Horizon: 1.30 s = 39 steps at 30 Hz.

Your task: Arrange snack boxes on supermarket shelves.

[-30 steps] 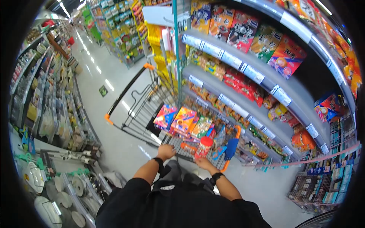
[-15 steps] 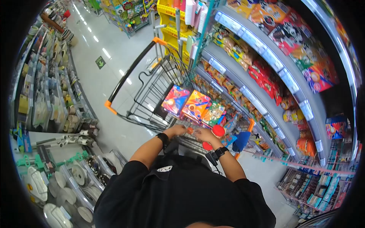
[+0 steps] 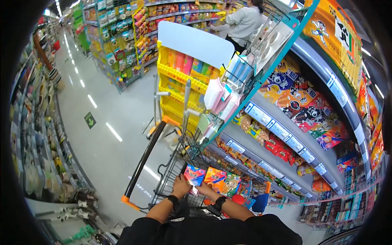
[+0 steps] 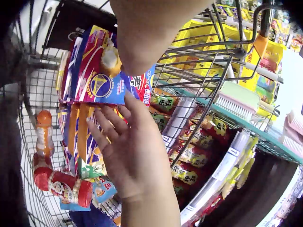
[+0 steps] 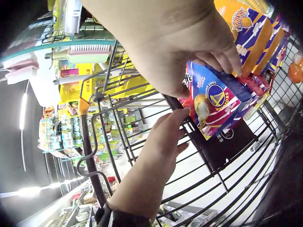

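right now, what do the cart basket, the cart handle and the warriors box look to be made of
Cart basket: likely metal with a dark finish, judging by its thin crossing wires. Cart handle: perhaps plastic or rubber, from its smooth, even black surface; the core is hidden. Warriors box: probably printed card, with flat faces and straight folded edges; any coating is unclear.

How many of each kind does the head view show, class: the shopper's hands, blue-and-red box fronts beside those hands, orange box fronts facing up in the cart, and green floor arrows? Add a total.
Left hand and right hand: 2
Blue-and-red box front: 1
Orange box front: 1
Floor arrow: 1
Total: 5
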{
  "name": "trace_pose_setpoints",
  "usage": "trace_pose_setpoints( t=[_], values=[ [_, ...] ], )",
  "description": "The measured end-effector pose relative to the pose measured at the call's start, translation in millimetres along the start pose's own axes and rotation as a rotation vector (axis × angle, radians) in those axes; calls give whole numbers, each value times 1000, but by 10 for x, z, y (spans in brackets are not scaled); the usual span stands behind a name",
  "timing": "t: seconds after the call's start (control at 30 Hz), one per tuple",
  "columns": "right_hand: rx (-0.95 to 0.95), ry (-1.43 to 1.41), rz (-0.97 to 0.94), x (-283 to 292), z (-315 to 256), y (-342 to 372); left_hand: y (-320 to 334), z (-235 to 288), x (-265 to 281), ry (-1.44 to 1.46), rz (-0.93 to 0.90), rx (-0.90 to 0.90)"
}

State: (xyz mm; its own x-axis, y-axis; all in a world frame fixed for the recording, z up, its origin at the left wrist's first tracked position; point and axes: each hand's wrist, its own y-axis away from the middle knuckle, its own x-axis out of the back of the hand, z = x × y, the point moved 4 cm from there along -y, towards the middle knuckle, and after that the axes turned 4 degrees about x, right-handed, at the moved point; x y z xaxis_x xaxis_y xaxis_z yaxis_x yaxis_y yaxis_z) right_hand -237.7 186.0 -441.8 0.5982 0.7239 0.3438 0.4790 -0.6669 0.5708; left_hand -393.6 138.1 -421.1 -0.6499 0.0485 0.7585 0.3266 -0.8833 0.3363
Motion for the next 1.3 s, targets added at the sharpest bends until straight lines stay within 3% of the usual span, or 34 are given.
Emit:
trace_pose_setpoints(
  t=[0.17, 0.3, 0.5, 0.67, 0.77, 0.87, 1.0, 1.1, 1.2, 1.3],
  values=[
    [-197, -159, 25, -148, 570, -338, -11, 86, 53, 39, -94, 140],
    [-299, 53, 49, -54, 591, -383, -180, 77, 12, 146, -109, 215],
    [-437, -26, -46, -10, 384, -237, -169, 118, -64, 33, -175, 205],
    [-317, -161, 61, -71, 371, -134, 18, 113, -116, -105, -156, 80],
    [-261, -194, 129, -60, 82, 61, 143, 109, -198, -166, -223, -15],
    [-281, -221, 130, -112, 182, 7, 273, 66, -380, -41, -246, -16],
    [-302, -191, 119, -147, 327, -56, 390, 25, -468, 82, -177, 16],
    [-285, -106, 152, -143, 273, -25, 371, -64, -453, 130, 35, 5],
    [-270, -29, 176, -150, 234, -8, 271, -167, -420, 181, 95, 1],
    [-240, -26, 226, -279, 688, -209, 150, -170, -288, 199, -56, 265]
  ],
)
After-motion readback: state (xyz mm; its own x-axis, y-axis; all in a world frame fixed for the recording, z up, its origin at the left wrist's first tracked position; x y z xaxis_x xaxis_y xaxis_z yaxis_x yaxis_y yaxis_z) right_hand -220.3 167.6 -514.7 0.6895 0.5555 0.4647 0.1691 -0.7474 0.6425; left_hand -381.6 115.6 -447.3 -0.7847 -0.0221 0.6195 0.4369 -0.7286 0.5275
